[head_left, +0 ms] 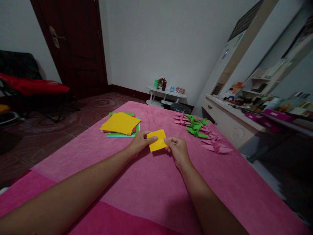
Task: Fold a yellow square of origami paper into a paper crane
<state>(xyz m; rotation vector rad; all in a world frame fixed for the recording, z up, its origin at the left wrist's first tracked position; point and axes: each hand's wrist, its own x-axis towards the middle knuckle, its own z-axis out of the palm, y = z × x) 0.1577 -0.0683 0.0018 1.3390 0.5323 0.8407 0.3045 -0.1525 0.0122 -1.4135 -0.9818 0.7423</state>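
Observation:
A small yellow square of origami paper (157,141), seemingly folded, is held just above the pink cloth. My left hand (141,143) pinches its left edge, thumb on top. On the opposite edge, my right hand (178,148) grips the paper between thumb and fingers. To the left of my hands lies a stack of coloured paper (121,123), yellow sheets on top, with green, red and blue edges showing below. Folded green paper cranes (195,128) and pink paper cranes (216,146) lie grouped on the right.
The pink cloth (117,182) covers the surface under my hands. Beyond its far edge stands a low white table (167,91) with small items. A cluttered dresser (230,114) is at the right, and a red folding chair (34,89) near a dark door (73,42) at the left.

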